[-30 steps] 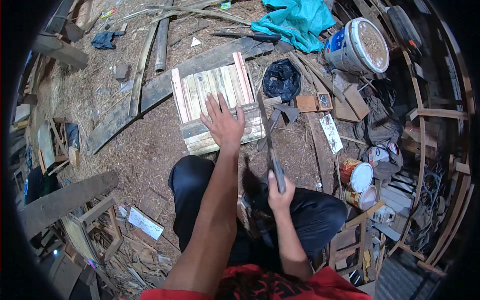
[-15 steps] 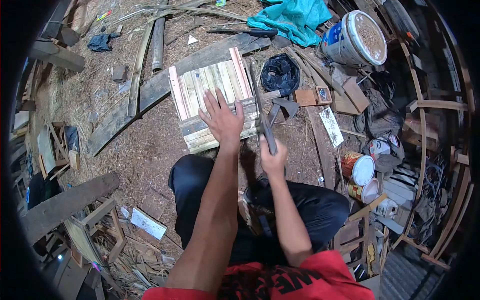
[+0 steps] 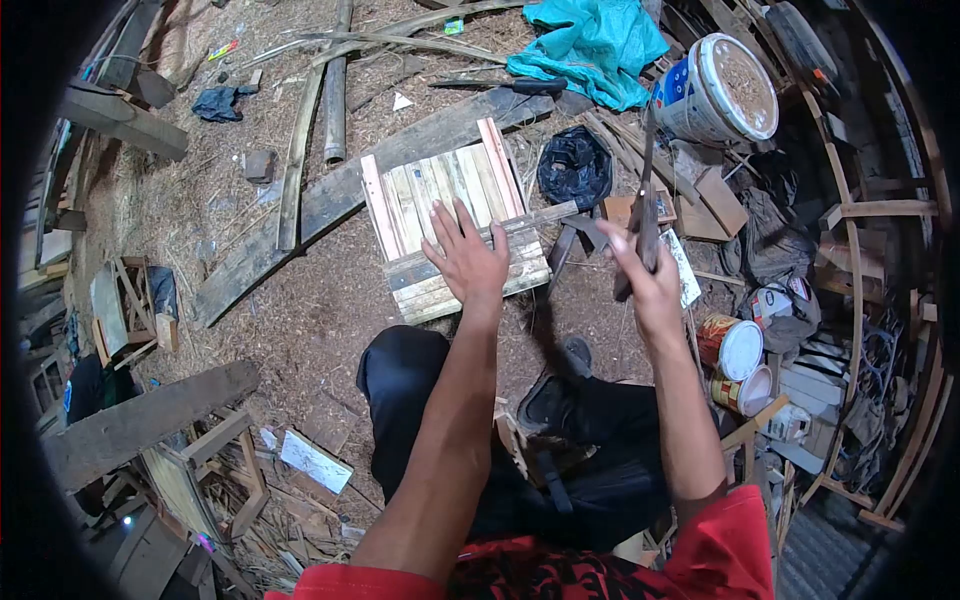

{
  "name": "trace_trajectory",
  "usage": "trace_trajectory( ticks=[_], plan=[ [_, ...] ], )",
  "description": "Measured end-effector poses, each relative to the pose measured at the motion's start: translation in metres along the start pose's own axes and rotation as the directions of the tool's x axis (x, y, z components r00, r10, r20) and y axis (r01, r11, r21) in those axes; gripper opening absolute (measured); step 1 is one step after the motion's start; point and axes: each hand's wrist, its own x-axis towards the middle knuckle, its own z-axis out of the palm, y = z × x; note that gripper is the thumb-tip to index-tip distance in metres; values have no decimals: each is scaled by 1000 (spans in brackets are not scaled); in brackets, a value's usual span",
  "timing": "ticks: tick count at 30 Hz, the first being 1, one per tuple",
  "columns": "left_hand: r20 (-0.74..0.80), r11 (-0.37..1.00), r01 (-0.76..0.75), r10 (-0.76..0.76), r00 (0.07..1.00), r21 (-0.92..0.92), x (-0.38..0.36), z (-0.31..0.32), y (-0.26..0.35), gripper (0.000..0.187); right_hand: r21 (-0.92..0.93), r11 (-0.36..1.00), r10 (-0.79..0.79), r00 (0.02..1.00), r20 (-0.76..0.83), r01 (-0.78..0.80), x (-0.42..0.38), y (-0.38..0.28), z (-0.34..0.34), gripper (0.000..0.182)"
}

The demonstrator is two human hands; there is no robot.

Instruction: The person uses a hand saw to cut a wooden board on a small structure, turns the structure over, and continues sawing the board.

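My left hand (image 3: 468, 258) lies with spread fingers on a small panel of pale wood slats (image 3: 440, 190). Two pinkish strips edge the panel's sides, and a narrow grey strip (image 3: 553, 214) crosses it, its end jutting past the right edge. My right hand (image 3: 645, 275) is wrapped round the dark handle of a long, thin tool (image 3: 648, 190), perhaps a saw, held upright to the right of the panel and apart from it. A dark hammer-like tool (image 3: 566, 245) rests beside the panel's right edge.
A long grey plank (image 3: 250, 262) runs under the panel's far side. Beyond are a black bag-lined container (image 3: 575, 168), a teal sheet (image 3: 590, 50), a knife (image 3: 500, 84) and a white bucket (image 3: 715, 90). Paint cans (image 3: 738, 345) stand at right, wooden frames (image 3: 215, 465) at lower left.
My right hand has moved right with the long tool, away from the panel's edge. My left hand still lies on the panel. The whole view has shifted slightly.
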Motion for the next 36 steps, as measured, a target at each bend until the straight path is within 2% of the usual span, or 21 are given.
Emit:
trace_trajectory(
  ticks=[3,5,6,9,10,13,14,17,20,23,24,26,30,33,36],
  plan=[
    [4,999,-5,5,1000,-38,7,-1,3,73,-241,970,-5,999,-33,-3,43,41,13,40],
    [47,999,-13,15,999,-50,3,-5,1,73,-481,876,60,998,16,-45,64,60,15,44],
    [90,998,-23,29,995,-66,3,-9,0,72,-394,913,122,992,14,-107,73,59,21,40],
    [83,995,-60,67,994,-82,1,-4,-4,72,-518,850,-90,995,40,97,82,61,39,34],
    [75,992,-72,80,994,-103,3,-5,-4,72,-583,811,-34,999,21,40,87,53,45,31],
    [75,992,-82,90,993,-97,2,-11,-2,70,-636,772,-10,999,-50,-24,113,63,60,32],
    [73,995,-68,73,995,-73,1,-7,-4,73,-652,758,-53,998,-44,11,119,74,63,32],
    [138,998,-53,57,989,-30,3,-7,-4,75,-651,759,43,999,16,-22,118,67,76,29],
    [155,999,-23,28,987,-34,0,-10,-3,75,-718,692,-22,996,83,75,114,84,83,26],
    [152,1000,-16,15,988,4,-12,-7,-9,76,-791,607,-30,997,70,74,101,97,88,25],
    [156,1000,-13,13,988,3,-14,-8,-8,76,-780,624,-12,998,60,54,99,99,87,26],
    [179,1000,-13,11,984,10,-16,-7,-8,77,-748,655,-96,994,58,107,99,104,86,25],
    [224,995,0,22,974,-101,-8,-14,-8,77,-779,603,-233,972,31,170,98,118,91,22],
    [255,991,0,33,966,-131,3,-18,-8,76,-758,621,-335,942,-26,200,104,121,98,22],
    [314,969,-26,105,943,-244,15,-29,-23,73,-767,615,-291,957,-5,183,111,118,101,23]
  ],
)
